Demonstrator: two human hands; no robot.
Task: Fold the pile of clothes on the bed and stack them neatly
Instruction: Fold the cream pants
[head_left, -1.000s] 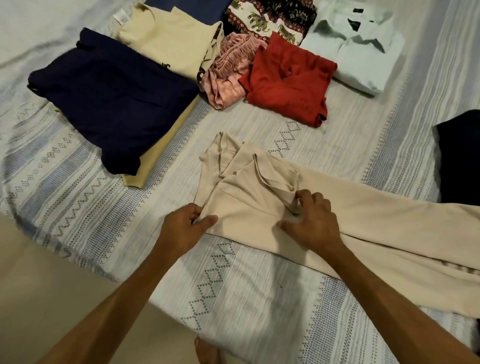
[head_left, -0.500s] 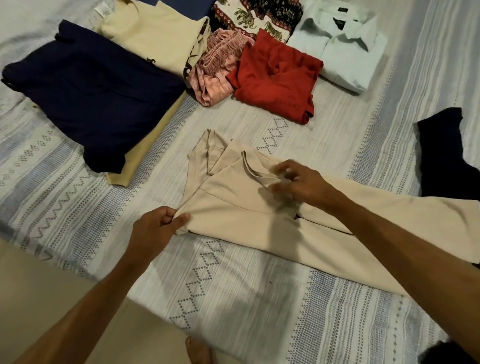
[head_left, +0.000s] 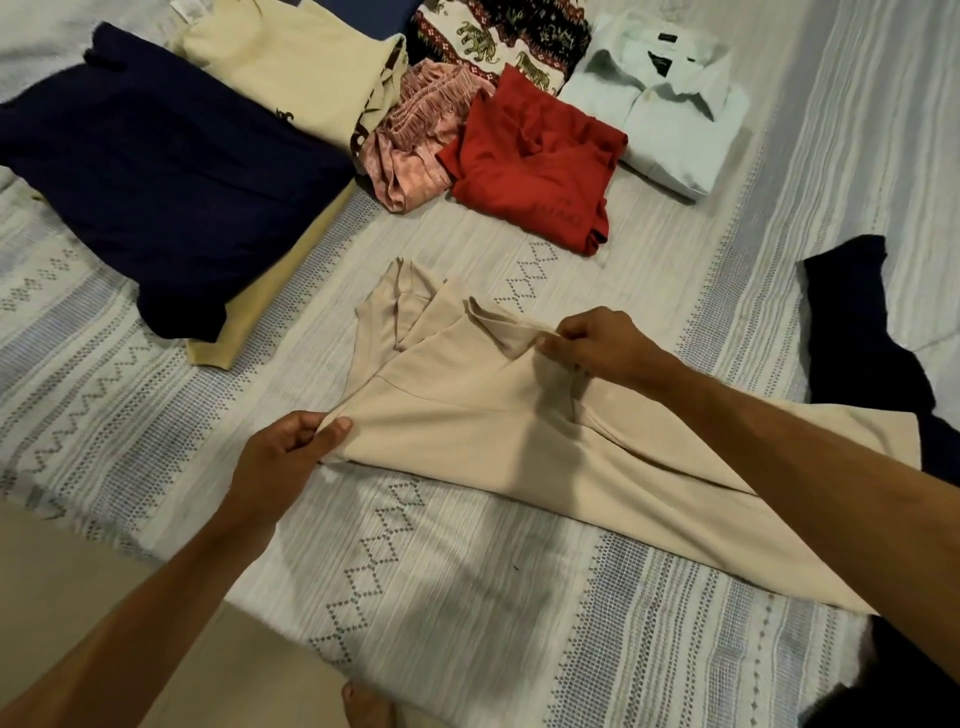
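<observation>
Both grips pinch the beige trousers, left hand at the waistband corner, right hand at the crotch fold; next, I judge, smoothing them flat for folding.

A white bedspread patterned with blue-grey dotted bands and zigzags is spread across most of the view, and a plain tan floor is seen just below its lower left edge.

Clothes on the white-and-blue patterned bed cover: 8 pcs approx. 1 beige trousers, 1 navy folded garment, 1 cream folded top, 1 pink shorts, 1 red tee, 1 elephant-print cloth, 1 white collared shirt, 1 dark unfolded garment. Hands: 2, left hand & right hand.
</observation>
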